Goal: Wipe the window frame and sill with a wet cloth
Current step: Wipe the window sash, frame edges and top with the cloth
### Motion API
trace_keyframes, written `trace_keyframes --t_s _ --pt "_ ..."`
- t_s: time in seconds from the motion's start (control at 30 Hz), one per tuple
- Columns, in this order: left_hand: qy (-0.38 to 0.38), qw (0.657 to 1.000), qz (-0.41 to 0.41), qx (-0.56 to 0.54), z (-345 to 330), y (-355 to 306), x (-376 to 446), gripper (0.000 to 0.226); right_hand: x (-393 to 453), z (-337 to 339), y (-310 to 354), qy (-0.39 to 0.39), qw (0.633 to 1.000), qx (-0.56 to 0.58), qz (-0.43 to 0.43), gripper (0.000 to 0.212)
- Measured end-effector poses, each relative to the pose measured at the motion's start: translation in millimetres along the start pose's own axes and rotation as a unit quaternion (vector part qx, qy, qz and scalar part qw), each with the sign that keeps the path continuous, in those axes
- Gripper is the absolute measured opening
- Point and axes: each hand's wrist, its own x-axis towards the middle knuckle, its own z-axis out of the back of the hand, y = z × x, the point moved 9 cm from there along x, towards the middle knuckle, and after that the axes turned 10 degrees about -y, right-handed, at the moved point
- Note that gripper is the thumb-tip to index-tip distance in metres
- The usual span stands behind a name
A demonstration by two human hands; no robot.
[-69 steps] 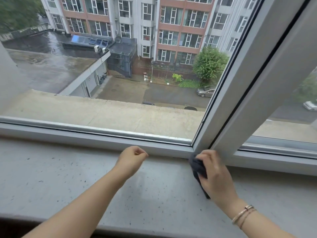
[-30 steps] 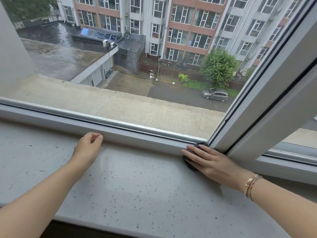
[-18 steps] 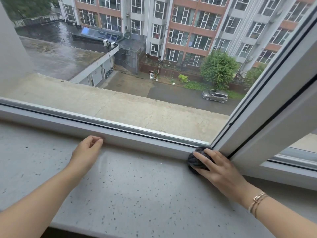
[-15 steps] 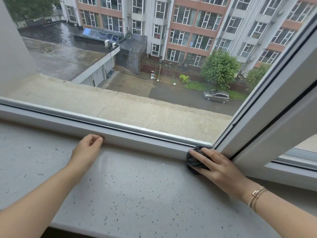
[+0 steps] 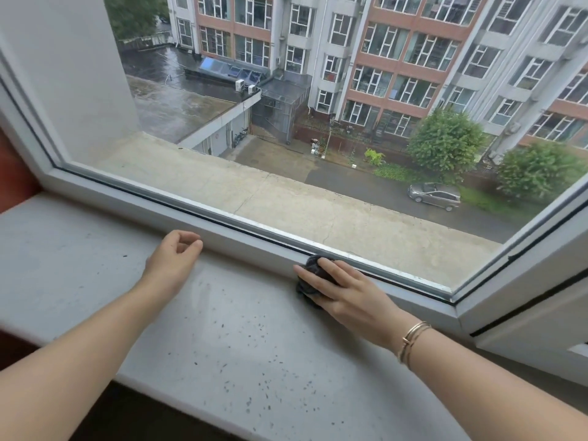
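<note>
Head cam, looking down at a speckled grey sill (image 5: 241,351) with the white window frame (image 5: 222,229) running along its far edge. Only one view, so that's all there is to go on.

Right hand (image 5: 346,297) is laid flat, palm down, fingers (image 5: 334,270) stretched out and pointing left and a bit away, pressing a dark wadded cloth (image 5: 310,275) into the spot where the sill meets the bottom rail of the frame. The cloth pokes out past the fingertips and under the palm, so the hand is pinning it more than gripping it. The forearm comes in from the lower right, pretty straight, with a thin gold bracelet (image 5: 412,340) on the wrist.

Left hand (image 5: 173,259) is well apart from the cloth, off to the left, resting on the sill right against the frame. It's loosely curled, thumb and forefinger nearly touching, with nothing in it. That forearm reaches in from the lower left corner.

The sill has small dark specks scattered all over it, thicker toward the near edge. Outside the glass there's a concrete ledge (image 5: 318,211), then a wet street with a parked grey car (image 5: 434,196).
</note>
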Motion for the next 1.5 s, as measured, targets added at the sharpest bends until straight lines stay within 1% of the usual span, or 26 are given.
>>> trace_keyframes --t_s 0.07,0.17,0.2,0.27,0.4,0.5,0.63,0.7,0.8,0.9,1.03,1.1,1.2,1.33,1.43,1.5 --pt "-0.006 1.000 0.009 -0.001 16 7 3 0.017 40 -6 14 -0.010 1.000 -0.005 0.005 0.056" --pt "-0.023 1.000 0.020 -0.005 43 18 8 0.016 94 -8 29 -0.033 0.999 -0.011 0.003 0.071" --pt "-0.027 0.999 0.020 -0.002 48 21 10 0.016 105 -9 31 -0.033 0.999 -0.007 0.001 0.074" --pt "-0.037 0.999 0.021 0.001 67 27 15 0.016 120 -8 36 -0.023 1.000 0.009 -0.005 0.069" --pt "-0.038 0.999 0.013 0.005 87 33 27 0.018 93 -5 28 -0.024 0.999 0.030 -0.009 0.050" --pt "-0.045 0.999 0.011 0.011 101 41 37 0.016 89 -5 23 -0.025 1.000 0.013 0.013 0.051" --pt "-0.044 0.998 0.000 0.049 116 58 51 0.012 145 -15 41 -0.048 0.998 -0.015 0.041 0.055" --pt "-0.039 0.996 -0.002 0.084 121 67 57 0.009 182 -22 54 -0.062 0.997 -0.017 0.038 0.056" --pt "-0.037 0.993 -0.010 0.113 129 78 67 0.007 220 -31 68 -0.063 0.997 -0.009 0.032 0.054" --pt "-0.035 0.992 -0.010 0.125 129 81 69 0.012 215 -31 63 -0.043 0.999 0.014 0.020 0.056" --pt "-0.045 0.988 -0.024 0.147 129 79 68 0.018 165 -25 51 -0.035 0.999 0.022 0.025 0.051" --pt "-0.051 0.986 -0.033 0.155 130 78 69 0.019 159 -21 47 -0.043 0.998 0.020 0.030 0.051" --pt "-0.055 0.984 -0.041 0.164 130 78 70 0.019 192 -24 57 -0.063 0.997 0.014 0.038 0.052" --pt "-0.052 0.985 -0.051 0.157 130 79 71 0.020 269 -40 83 -0.096 0.994 -0.005 0.042 0.048" --pt "-0.055 0.986 -0.058 0.148 131 81 74 0.021 309 -43 94 -0.089 0.995 -0.009 0.045 0.046" --pt "-0.048 0.988 -0.059 0.137 129 82 74 0.021 308 -41 94 -0.087 0.995 0.000 0.044 0.046"
